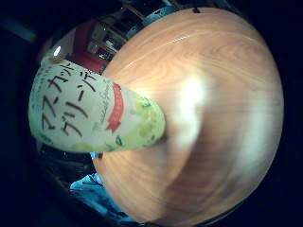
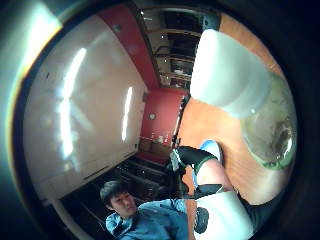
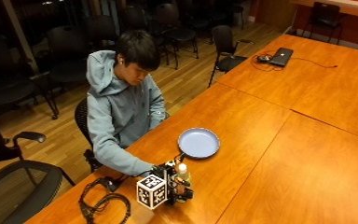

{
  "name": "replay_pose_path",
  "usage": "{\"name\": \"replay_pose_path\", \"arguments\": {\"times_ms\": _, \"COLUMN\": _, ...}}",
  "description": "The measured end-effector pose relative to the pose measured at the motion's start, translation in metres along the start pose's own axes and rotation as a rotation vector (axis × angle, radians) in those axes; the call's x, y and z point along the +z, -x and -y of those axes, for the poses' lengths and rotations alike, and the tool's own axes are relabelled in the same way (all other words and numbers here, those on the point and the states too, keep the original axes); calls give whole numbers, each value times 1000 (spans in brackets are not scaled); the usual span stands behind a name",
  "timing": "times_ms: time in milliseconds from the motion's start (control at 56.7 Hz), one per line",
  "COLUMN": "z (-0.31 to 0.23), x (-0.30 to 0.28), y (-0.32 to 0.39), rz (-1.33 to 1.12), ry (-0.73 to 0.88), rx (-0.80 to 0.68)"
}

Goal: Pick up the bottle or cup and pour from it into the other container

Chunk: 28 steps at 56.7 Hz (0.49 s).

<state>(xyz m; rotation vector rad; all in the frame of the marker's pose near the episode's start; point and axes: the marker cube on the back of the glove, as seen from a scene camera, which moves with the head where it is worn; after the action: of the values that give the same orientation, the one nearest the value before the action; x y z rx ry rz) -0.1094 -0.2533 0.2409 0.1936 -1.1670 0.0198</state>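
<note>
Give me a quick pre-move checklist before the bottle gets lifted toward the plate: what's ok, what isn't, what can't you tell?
1. Bottle upright on the table: ok, it stands with the white cap up.
2. Hand at the bottle: ok, right beside it; whether the fingers close round it: cannot tell.
3. Cap off for pouring: not ok, the thumb side palm view shows the white cap on.
4. Receiving container: ok, the blue plate lies open and apart from the bottle.
5. Path from bottle to plate: ok, only bare table between them.
6. Liquid level in the bottle: cannot tell.
</note>
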Motion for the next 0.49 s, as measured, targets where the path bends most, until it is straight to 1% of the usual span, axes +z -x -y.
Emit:
{"name": "replay_pose_path", "arguments": {"times_ms": 159, "z": 3, "x": 11, "y": -5, "rz": 60, "ry": -57, "rx": -7}}
{"name": "replay_pose_path", "arguments": {"times_ms": 494, "z": 9, "x": 21, "y": -8, "rz": 62, "ry": -176, "rx": -23}}
